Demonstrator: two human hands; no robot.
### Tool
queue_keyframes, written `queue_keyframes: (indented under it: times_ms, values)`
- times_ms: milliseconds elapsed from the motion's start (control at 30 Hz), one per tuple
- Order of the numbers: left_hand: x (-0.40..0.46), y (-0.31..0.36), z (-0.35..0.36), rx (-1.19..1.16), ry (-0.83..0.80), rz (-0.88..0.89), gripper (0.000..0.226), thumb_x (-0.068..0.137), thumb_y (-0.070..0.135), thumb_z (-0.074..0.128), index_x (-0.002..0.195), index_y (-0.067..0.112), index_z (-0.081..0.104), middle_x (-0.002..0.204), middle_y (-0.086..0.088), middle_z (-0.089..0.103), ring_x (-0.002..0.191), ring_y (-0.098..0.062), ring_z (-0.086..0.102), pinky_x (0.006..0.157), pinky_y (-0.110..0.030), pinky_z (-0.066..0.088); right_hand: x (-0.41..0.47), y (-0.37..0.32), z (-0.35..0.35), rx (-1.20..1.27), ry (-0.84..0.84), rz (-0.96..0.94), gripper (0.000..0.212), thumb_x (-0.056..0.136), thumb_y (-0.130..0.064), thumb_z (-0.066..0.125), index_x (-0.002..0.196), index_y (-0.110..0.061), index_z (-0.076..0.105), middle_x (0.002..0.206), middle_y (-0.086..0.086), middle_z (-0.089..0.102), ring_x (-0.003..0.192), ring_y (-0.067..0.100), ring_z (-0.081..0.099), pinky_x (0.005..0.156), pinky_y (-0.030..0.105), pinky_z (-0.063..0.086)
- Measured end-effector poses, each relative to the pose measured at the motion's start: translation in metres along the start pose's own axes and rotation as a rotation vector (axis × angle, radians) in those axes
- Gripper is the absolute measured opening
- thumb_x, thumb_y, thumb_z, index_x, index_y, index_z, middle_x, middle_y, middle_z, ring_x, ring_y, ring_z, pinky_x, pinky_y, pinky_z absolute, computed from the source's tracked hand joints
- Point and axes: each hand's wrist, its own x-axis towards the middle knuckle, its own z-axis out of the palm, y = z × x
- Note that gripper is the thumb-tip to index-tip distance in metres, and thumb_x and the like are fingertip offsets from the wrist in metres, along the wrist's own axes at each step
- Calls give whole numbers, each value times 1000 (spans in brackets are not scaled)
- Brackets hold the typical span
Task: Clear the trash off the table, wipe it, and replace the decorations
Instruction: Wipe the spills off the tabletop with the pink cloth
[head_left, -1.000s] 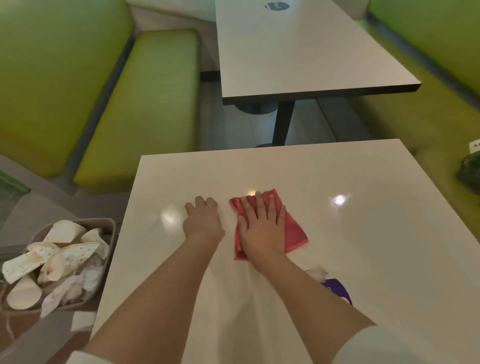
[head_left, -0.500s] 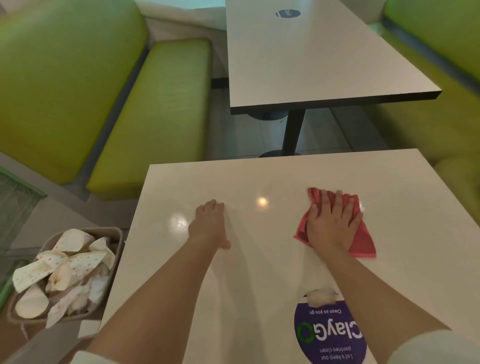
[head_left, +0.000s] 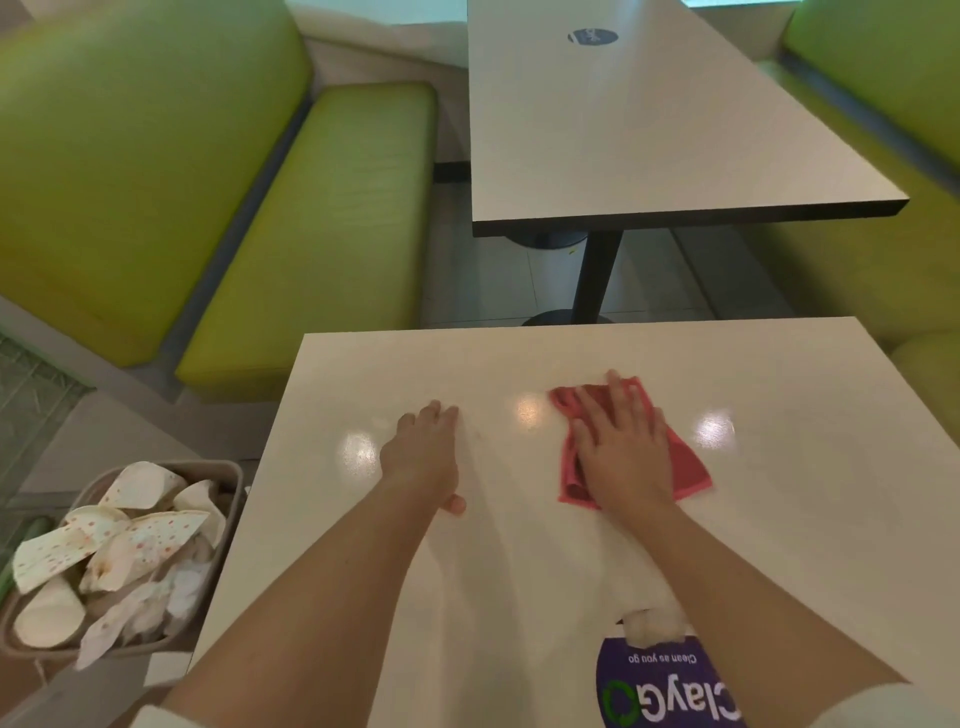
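Red cloth (head_left: 636, 452) mid-counter (head_left: 779, 519), toward far edge | right hand (head_left: 621, 452) flat on it, fingers spread | left hand (head_left: 423, 457) open, braced on counter | cloth soft, light, bunches easily; press palm centre

Red cloth (head_left: 685, 462) flat, rumpled on white table (head_left: 779, 519), mid-top; trash bin (head_left: 236, 483) beside table's left edge.

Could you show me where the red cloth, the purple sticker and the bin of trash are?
red cloth (head_left: 688, 462), head view, bare right part beside the hand.
purple sticker (head_left: 660, 696), head view, its printed face.
bin of trash (head_left: 236, 475), head view, its right rim.
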Motion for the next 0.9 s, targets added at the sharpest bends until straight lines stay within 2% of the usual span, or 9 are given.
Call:
queue_keyframes:
  times_ms: [100,167,300,433,600,733,900]
  values:
    - [5,-5,-2,-11,-34,24,131,63,41,89,155,25,-1,163,6,-4,150,-25,0,111,-43,33,7,56,-12,10,43,145,50,102,-47,20,151,-42,27,163,4,4,150,25,7,121,49,10]
    - [8,-8,-3,-14,-46,34,134,60,43,90,155,27,-3,163,8,-6,150,-26,-4,112,-46,31,13,75,-15,-17,27,237,51,102,-50,19,152,-41,24,163,6,6,150,27,8,121,51,8]
    - [13,-11,-4,-30,-49,52,137,56,42,92,155,28,-2,163,9,-7,150,-26,-6,112,-47,31,28,54,-9,-27,31,352,53,101,-50,18,154,-39,20,163,10,7,150,30,4,121,50,-1]
    - [14,-13,-5,-52,-56,62,137,55,41,93,155,28,0,162,10,-7,150,-24,-8,112,-47,31,40,-14,2,-6,11,201,53,101,-47,22,153,-40,22,163,14,6,150,31,3,121,50,-2]
    - [16,-9,-8,-4,-74,45,143,54,40,93,155,25,-7,162,10,-12,150,-26,-11,112,-47,33,28,-95,18,21,-46,-42,53,102,-48,17,155,-39,15,165,7,-2,151,27,-6,121,45,-9]
    - [17,-10,-7,25,-99,53,145,56,43,91,154,27,-15,161,11,-20,149,-27,-14,110,-48,34,38,-66,13,37,-67,-123,52,102,-50,15,153,-42,16,165,0,0,151,22,-3,122,45,-1]
    - [18,-11,-8,51,-113,65,145,57,49,89,153,28,-17,160,13,-21,149,-27,-13,108,-47,35,68,20,0,-1,45,171,52,102,-47,18,153,-39,21,164,4,9,151,24,5,121,49,5]
